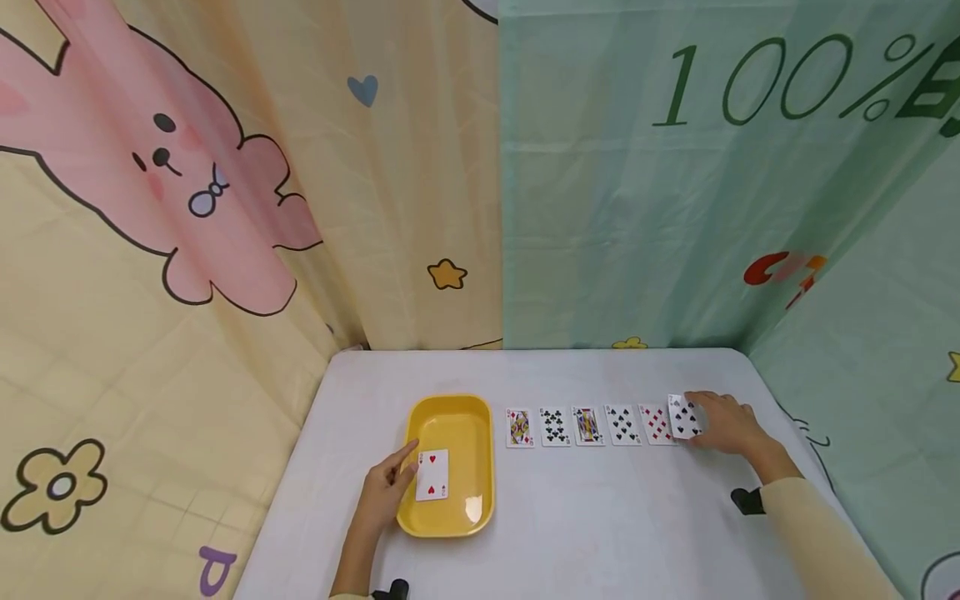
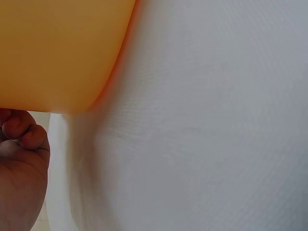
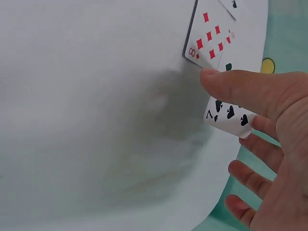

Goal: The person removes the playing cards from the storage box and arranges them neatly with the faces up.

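A spade card was pinched by the right hand, lower right. The tray was gripped by the left hand, seemingly for steadiness.

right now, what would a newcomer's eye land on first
Probably the pink cartoon animal on the cream curtain, upper left. Next, the yellow tray on the white table, holding a two of hearts. To its right, cards lie in a row, the right hand holding a spade card at the end.
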`<state>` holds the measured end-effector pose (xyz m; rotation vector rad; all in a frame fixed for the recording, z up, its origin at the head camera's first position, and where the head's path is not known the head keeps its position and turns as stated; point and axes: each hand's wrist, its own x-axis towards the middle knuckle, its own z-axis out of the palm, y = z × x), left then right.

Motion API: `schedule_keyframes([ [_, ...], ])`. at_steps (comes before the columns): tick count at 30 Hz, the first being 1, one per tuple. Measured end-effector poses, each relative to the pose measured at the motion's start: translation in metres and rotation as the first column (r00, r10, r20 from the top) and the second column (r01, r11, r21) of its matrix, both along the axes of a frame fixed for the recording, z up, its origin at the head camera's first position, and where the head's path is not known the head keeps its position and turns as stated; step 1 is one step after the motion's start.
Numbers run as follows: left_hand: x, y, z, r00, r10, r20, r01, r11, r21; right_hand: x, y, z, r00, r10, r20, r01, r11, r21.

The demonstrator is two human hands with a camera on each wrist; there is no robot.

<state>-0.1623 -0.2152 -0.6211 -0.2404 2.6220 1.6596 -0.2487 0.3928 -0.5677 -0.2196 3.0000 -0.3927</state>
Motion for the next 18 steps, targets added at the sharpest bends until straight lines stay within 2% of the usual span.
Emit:
schedule_keyframes([
  [6, -0.001, 0.0, 0.002, 1.0, 0.001, -0.012, -0.001, 1.0, -0.011, 0.0, 0.012, -0.006, 0.999, -0.001, 0.041, 0.0, 1.0, 0.012],
  [11, -0.001, 0.001, 0.003, 1.0, 0.006, -0.027, -0.006, 1.0, -0.016, -0.005, 0.018, -0.013, 0.994, -0.017, 0.109, 0.016, 1.0, 0.013],
  [18, 0.001, 0.002, 0.002, 1.0, 0.008, 0.0, -0.008, 1.0, 0.001, -0.011, 0.026, -0.025, 0.986, -0.048, 0.159, 0.048, 0.999, 0.003],
])
